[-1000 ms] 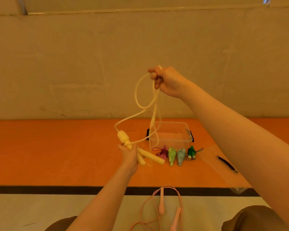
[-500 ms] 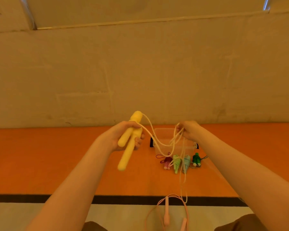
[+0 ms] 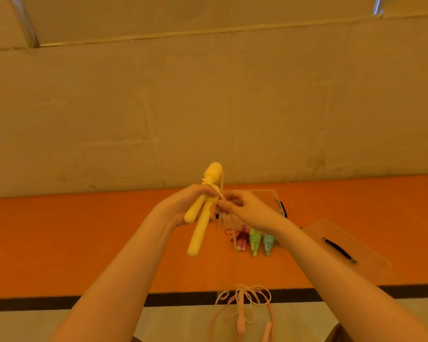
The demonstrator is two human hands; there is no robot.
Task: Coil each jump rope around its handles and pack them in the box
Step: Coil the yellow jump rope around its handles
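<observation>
Left hand: the left hand (image 3: 181, 208) is gripping both yellow handles (image 3: 200, 218) side by side above the orange bench (image 3: 84, 243), its grip clamped around them near their upper ends, the knobbed tops pointing up.
Right hand: the right hand (image 3: 245, 209) is pinching the yellow cord (image 3: 222, 183) just beside the handles, fingertips closed on it.
Cord: one turn is showing around the neck of the handles; the rest is trailing down past the bench edge toward the floor.
Step in hand: judged to be the early turns of the coil on this rope.
Doing it well: keeping the two handles pressed parallel, feeding the cord under light tension, and laying each turn snug beside the last should be stopping the coil from slipping off.
Risk: the long hanging slack may be snagging on the pink rope (image 3: 242, 314) lying loose on the floor below.
Already coiled: small bundles, maroon (image 3: 242, 239), green (image 3: 255, 241) and blue (image 3: 268, 243), are lying in a row on the bench.
Box: the clear box (image 3: 274, 196) is standing open behind them, its lid (image 3: 344, 245) lying to the right; nothing is visibly packed yet.
</observation>
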